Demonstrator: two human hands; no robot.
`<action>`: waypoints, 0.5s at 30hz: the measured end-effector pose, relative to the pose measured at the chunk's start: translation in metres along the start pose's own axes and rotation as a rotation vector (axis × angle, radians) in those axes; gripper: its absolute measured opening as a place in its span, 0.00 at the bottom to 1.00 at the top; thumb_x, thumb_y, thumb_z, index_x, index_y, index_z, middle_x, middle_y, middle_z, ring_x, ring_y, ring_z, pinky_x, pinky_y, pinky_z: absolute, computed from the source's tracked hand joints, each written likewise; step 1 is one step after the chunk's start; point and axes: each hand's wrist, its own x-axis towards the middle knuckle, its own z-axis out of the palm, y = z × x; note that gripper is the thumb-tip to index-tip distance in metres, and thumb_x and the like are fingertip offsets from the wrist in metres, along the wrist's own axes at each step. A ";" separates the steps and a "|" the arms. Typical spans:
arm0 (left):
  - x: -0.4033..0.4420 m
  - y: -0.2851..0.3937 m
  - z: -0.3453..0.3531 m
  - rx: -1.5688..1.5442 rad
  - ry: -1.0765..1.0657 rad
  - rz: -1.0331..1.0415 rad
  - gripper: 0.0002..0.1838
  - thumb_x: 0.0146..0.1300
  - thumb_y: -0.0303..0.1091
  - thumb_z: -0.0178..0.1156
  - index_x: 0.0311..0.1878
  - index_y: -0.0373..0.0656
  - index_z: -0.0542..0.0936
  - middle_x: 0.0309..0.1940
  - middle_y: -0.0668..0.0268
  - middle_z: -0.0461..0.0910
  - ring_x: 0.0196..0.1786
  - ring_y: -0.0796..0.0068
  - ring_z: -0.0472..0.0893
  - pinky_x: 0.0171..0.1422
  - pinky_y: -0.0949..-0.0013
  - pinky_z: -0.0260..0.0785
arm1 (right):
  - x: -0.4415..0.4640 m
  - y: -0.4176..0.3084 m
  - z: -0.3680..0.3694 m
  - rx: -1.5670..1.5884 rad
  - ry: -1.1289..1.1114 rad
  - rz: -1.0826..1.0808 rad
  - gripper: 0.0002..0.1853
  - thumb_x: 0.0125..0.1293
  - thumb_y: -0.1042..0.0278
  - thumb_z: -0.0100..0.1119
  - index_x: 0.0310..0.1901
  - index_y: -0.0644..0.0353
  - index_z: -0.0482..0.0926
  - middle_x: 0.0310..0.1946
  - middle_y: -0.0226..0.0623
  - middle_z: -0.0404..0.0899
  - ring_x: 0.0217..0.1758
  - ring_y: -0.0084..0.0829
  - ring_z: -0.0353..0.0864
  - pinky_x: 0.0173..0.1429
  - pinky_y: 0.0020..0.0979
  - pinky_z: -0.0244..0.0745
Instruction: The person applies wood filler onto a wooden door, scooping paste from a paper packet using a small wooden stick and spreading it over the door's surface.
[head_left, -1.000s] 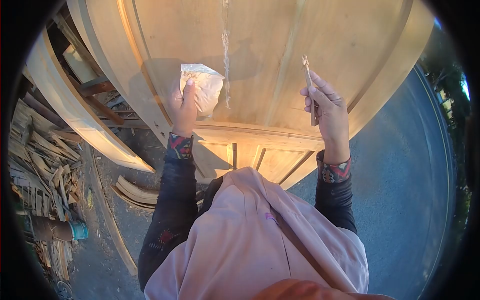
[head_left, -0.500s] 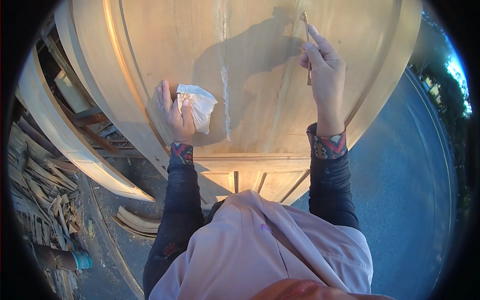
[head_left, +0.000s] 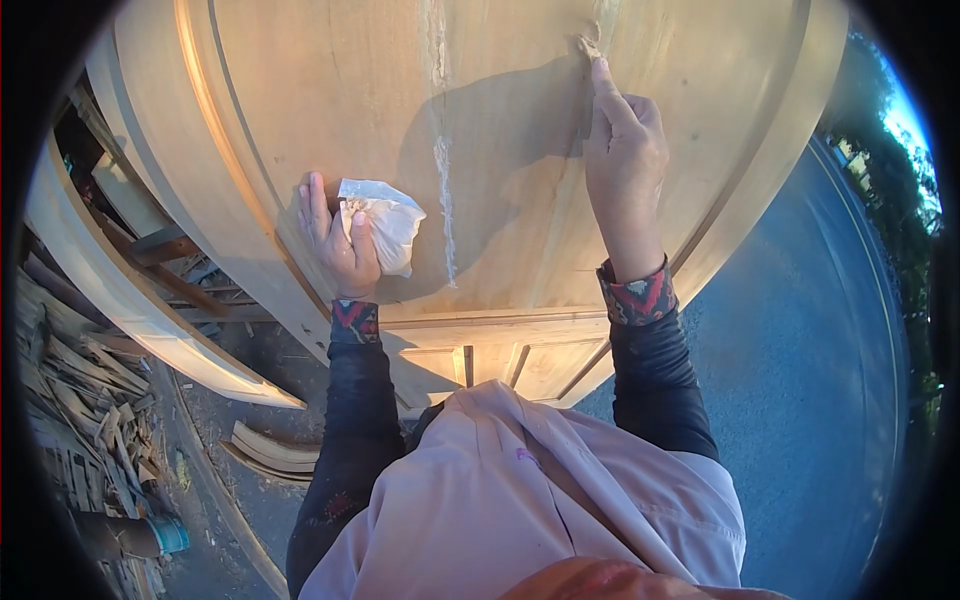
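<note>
A large wooden door (head_left: 510, 230) with raised panels lies beneath both hands. My left hand (head_left: 345, 250) is closed on a small white plastic bag (head_left: 395, 230), its thumb pressed over the gathered opening; pale paste shows there. In my right hand (head_left: 630, 165) is a thin stick (head_left: 589, 48), the index finger stretched along it. Beige paste clings to the stick's tip, which is at the door's surface near the upper seam. A rough white line of filler (head_left: 443, 165) runs down the door between the hands.
A curved wooden frame (head_left: 150, 310) stands at the left, with scrap wood (head_left: 85, 400) piled beyond it. Curved wooden pieces (head_left: 268, 452) lie on the ground beside a pipe-like object with a blue end (head_left: 168, 534). A paved road (head_left: 790, 350) runs along the right.
My right hand has moved left and slightly down, tilting the stick and bringing its tip to the door. The left hand still holds the bag, shifted slightly in view.
</note>
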 end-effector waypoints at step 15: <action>-0.001 0.000 -0.001 -0.011 -0.008 -0.046 0.18 0.65 0.37 0.48 0.45 0.33 0.80 0.69 0.50 0.60 0.72 0.44 0.54 0.73 0.46 0.39 | 0.041 0.014 -0.035 -0.075 -0.204 -0.071 0.16 0.67 0.71 0.52 0.54 0.45 0.80 0.27 0.34 0.75 0.28 0.28 0.73 0.37 0.29 0.70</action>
